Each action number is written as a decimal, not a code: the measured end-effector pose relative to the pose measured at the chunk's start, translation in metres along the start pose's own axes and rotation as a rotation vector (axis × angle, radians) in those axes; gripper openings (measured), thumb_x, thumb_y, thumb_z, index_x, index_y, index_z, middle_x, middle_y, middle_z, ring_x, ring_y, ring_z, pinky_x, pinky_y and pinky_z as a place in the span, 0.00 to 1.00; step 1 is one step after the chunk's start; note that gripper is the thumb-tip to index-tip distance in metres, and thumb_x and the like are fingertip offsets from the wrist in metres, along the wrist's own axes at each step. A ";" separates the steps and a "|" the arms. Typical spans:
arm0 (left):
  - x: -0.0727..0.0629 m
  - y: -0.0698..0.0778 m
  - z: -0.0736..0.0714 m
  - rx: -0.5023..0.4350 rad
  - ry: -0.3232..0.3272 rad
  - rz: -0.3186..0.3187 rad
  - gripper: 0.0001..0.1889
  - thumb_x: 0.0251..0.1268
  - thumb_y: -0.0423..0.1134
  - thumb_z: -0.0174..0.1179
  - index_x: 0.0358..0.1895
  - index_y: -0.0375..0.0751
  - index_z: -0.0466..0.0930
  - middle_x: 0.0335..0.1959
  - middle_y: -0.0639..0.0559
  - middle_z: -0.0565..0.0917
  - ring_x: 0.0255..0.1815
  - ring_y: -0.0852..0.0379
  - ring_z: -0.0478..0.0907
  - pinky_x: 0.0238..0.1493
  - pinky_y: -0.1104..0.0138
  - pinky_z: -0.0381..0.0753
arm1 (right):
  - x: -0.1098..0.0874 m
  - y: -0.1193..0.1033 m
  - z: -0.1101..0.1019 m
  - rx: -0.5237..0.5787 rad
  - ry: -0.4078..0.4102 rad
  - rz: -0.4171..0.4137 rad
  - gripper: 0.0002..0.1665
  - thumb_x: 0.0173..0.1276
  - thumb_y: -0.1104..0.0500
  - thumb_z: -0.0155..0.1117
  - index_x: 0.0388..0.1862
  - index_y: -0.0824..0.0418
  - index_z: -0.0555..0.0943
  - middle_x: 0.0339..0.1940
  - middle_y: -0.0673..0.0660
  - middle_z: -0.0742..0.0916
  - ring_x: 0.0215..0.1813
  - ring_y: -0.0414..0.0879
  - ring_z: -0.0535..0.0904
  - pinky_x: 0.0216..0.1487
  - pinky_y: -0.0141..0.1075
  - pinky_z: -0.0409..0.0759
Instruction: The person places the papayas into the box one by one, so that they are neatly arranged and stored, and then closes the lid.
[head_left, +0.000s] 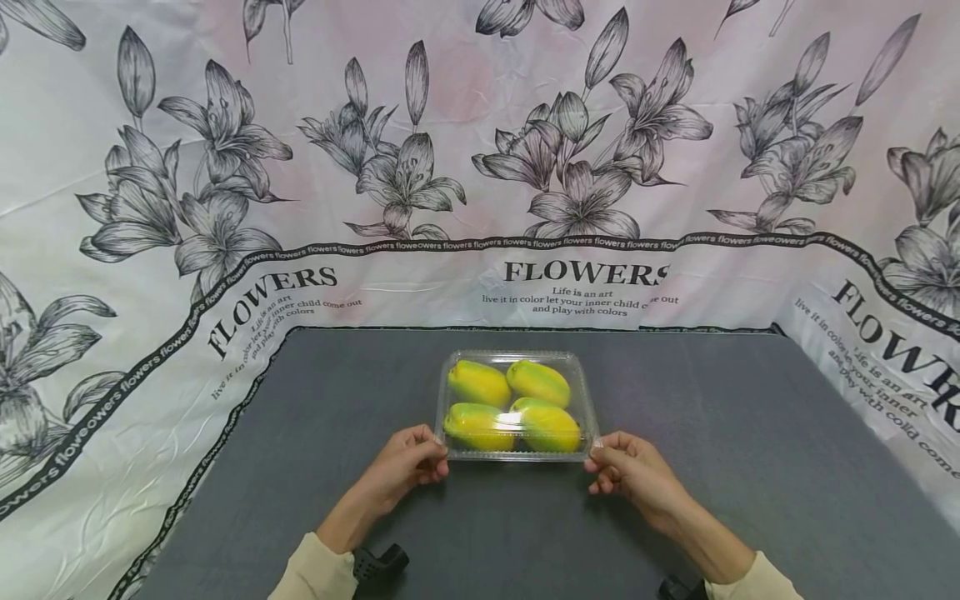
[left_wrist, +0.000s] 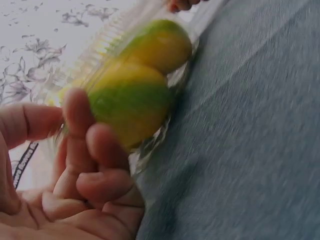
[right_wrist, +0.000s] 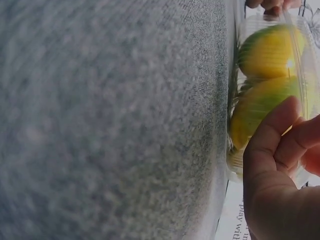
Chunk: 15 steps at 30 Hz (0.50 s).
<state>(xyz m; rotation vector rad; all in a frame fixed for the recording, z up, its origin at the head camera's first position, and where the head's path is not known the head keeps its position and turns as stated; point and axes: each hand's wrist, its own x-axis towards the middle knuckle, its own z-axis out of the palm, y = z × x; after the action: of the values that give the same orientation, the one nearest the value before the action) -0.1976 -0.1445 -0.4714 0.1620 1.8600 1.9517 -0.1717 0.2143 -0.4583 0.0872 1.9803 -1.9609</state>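
Note:
A clear plastic clamshell box (head_left: 480,456) sits on the dark table with its lid over several yellow-green mangoes (head_left: 545,427). At the box's near left corner, my left hand (head_left: 401,467) pinches the rim between thumb and forefinger, its other fingers curled below. My right hand (head_left: 633,475) pinches the near right corner in the same way. Seen from the left wrist, the fingertips (left_wrist: 77,107) meet the plastic edge right beside a mango (left_wrist: 130,102). In the right wrist view the thumb (right_wrist: 280,125) partly covers another mango (right_wrist: 257,107).
The dark grey tabletop (head_left: 337,375) runs out on both sides of the box. Behind and beside it hangs a pale cloth (head_left: 420,292) with printed lilies and lettering. Black straps with small devices (head_left: 381,562) are on both wrists, beneath cream sleeves (head_left: 315,571).

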 end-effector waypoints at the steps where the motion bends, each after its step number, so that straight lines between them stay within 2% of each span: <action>1: 0.000 0.000 -0.002 0.003 -0.018 -0.010 0.10 0.71 0.35 0.57 0.29 0.45 0.70 0.22 0.58 0.84 0.24 0.63 0.77 0.29 0.71 0.73 | 0.000 0.000 0.000 0.005 -0.007 -0.001 0.07 0.77 0.59 0.58 0.46 0.61 0.71 0.30 0.47 0.86 0.23 0.36 0.77 0.40 0.37 0.88; 7: 0.001 0.002 -0.010 0.038 -0.093 -0.032 0.08 0.72 0.37 0.57 0.32 0.44 0.73 0.23 0.59 0.86 0.26 0.62 0.81 0.27 0.73 0.71 | -0.001 0.000 -0.002 0.027 -0.042 0.000 0.05 0.77 0.59 0.57 0.44 0.60 0.73 0.29 0.47 0.85 0.22 0.37 0.78 0.39 0.37 0.88; 15: 0.000 0.003 -0.016 0.070 -0.096 -0.016 0.07 0.73 0.38 0.57 0.34 0.42 0.73 0.24 0.57 0.87 0.28 0.60 0.83 0.28 0.72 0.71 | -0.001 0.002 -0.004 0.037 -0.112 0.011 0.07 0.78 0.56 0.59 0.45 0.60 0.74 0.31 0.47 0.86 0.23 0.37 0.80 0.40 0.37 0.88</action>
<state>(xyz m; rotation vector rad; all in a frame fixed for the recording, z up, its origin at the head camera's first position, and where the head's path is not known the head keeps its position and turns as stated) -0.2043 -0.1591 -0.4698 0.2569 1.8626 1.8360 -0.1709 0.2190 -0.4597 -0.0021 1.8695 -1.9516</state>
